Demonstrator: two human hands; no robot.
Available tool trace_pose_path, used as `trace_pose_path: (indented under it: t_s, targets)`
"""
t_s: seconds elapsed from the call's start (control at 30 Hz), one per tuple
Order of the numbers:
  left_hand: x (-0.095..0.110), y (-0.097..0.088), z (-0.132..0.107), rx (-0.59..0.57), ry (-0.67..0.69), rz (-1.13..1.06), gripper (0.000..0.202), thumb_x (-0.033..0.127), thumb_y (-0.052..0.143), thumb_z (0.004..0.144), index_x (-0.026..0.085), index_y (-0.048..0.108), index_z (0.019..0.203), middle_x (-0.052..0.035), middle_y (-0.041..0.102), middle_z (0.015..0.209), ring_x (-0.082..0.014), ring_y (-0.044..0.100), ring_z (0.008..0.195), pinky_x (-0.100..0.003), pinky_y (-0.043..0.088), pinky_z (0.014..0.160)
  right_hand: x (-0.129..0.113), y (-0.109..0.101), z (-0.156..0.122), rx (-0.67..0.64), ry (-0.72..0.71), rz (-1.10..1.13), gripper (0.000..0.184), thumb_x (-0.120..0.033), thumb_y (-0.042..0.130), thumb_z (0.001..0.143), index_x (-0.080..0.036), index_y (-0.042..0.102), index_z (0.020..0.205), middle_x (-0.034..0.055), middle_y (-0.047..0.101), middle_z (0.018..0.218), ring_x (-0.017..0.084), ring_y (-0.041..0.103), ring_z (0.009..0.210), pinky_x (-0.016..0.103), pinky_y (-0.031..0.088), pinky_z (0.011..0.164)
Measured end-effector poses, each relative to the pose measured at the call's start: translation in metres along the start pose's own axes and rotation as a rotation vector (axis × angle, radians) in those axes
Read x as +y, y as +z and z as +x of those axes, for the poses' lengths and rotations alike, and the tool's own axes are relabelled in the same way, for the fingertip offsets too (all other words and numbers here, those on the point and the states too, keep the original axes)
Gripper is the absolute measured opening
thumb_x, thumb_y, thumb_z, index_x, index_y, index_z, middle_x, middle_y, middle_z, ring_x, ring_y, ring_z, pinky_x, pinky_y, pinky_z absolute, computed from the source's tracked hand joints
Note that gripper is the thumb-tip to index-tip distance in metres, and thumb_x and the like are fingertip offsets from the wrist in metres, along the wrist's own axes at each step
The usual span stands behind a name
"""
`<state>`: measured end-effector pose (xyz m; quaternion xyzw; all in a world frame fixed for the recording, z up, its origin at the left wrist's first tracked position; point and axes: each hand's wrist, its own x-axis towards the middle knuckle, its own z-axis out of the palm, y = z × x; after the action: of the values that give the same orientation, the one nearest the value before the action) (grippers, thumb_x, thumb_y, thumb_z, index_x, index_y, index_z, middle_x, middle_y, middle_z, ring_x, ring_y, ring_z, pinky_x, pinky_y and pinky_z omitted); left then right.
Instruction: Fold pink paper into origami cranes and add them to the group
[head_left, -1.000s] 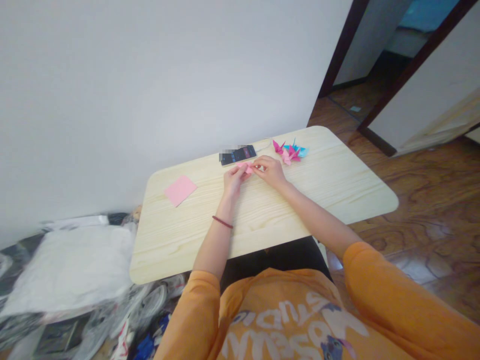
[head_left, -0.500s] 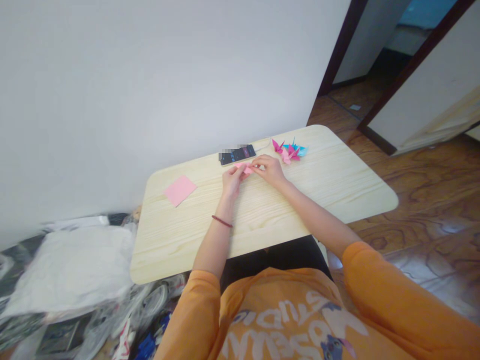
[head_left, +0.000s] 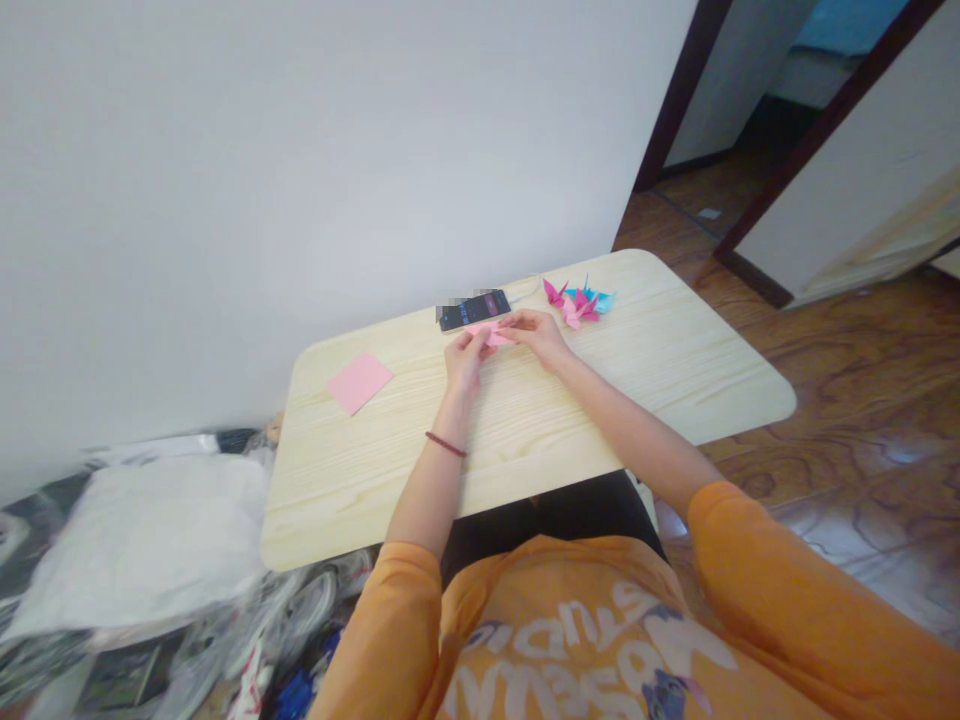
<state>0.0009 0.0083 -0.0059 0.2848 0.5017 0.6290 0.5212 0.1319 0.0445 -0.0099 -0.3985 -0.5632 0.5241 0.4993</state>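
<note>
A small piece of folded pink paper (head_left: pixel 489 335) is pinched between the fingertips of my left hand (head_left: pixel 465 360) and my right hand (head_left: pixel 538 336). Both hands hover just above the pale wooden table (head_left: pixel 375 480), close to a black smartphone (head_left: pixel 474 311) lying at the far edge. To the right of my right hand sits a small pile of pink and blue origami cranes (head_left: pixel 578 304). An unfolded square of pink paper (head_left: pixel 360 383) lies flat to the left of my hands. A dark red bracelet (head_left: pixel 445 444) circles my left wrist.
A white wall (head_left: pixel 300 180) runs behind the table. Wrapped white plastic packages (head_left: pixel 142 540) are heaped on the floor at lower left. A brown patterned floor (head_left: pixel 847 390) spreads to the right, with a dark-framed doorway (head_left: pixel 757 130) at upper right.
My right hand has shifted slightly left, and the pink paper between my fingers has changed shape a little. The cranes, smartphone and pink square have stayed in place.
</note>
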Motion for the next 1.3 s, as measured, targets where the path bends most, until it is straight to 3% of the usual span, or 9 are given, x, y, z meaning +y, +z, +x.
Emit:
trace_pose_path:
  t_s: [0.1,0.23,0.47,0.7,1.03,1.3]
  targets:
    - [0.002,0.0,-0.001,-0.033,-0.011,-0.013,0.025,0.033,0.08,0.061,0.016,0.063,0.068,0.0004,0.064,0.069,-0.0102,0.059,0.067,-0.024,0.047,0.068,0.001,0.001,0.001,-0.027,0.133,0.107,0.032,-0.037,0.079,0.055,-0.019,0.068,0.08,0.0023,0.07,0.076,0.015,0.063,0.073,0.026,0.046,0.063]
    - [0.002,-0.001,-0.001,-0.051,0.029,0.028,0.024,0.033,0.08,0.062,0.017,0.066,0.072,-0.0002,0.066,0.072,-0.011,0.06,0.07,-0.024,0.046,0.068,-0.005,0.002,-0.001,-0.049,0.182,0.136,0.031,-0.036,0.079,0.055,-0.019,0.07,0.079,0.0015,0.07,0.075,0.014,0.062,0.071,0.024,0.045,0.061]
    - [-0.005,-0.002,0.002,-0.01,0.164,0.083,0.024,0.036,0.079,0.061,0.016,0.065,0.063,0.0011,0.062,0.062,-0.0095,0.055,0.061,-0.023,0.046,0.064,0.0,0.003,-0.001,-0.014,0.127,0.105,0.031,-0.042,0.078,0.058,-0.018,0.07,0.077,0.0024,0.07,0.075,0.014,0.062,0.071,0.025,0.046,0.063]
    - [-0.004,-0.001,0.002,-0.024,0.093,0.067,0.023,0.034,0.079,0.061,0.016,0.066,0.065,-0.0007,0.064,0.065,-0.0093,0.055,0.061,-0.023,0.046,0.063,0.003,0.002,0.0,0.005,0.078,0.093,0.032,-0.044,0.079,0.056,-0.018,0.069,0.072,0.0021,0.068,0.07,0.015,0.061,0.068,0.028,0.047,0.063]
    - [0.001,-0.001,0.0,-0.096,-0.026,0.057,0.023,0.033,0.078,0.06,0.014,0.067,0.068,-0.0016,0.067,0.069,-0.0088,0.059,0.063,-0.021,0.047,0.064,-0.002,0.004,-0.002,0.022,0.157,0.17,0.032,-0.038,0.081,0.049,-0.017,0.068,0.068,-0.0001,0.066,0.063,0.012,0.058,0.061,0.026,0.046,0.061]
    - [0.002,-0.012,0.004,-0.13,0.096,0.28,0.022,0.029,0.077,0.06,0.012,0.072,0.074,-0.0045,0.069,0.066,-0.011,0.061,0.058,-0.023,0.051,0.059,-0.005,0.001,-0.001,-0.023,0.208,0.096,0.02,-0.028,0.079,0.054,-0.016,0.068,0.065,0.0013,0.067,0.062,0.013,0.059,0.061,0.026,0.047,0.062]
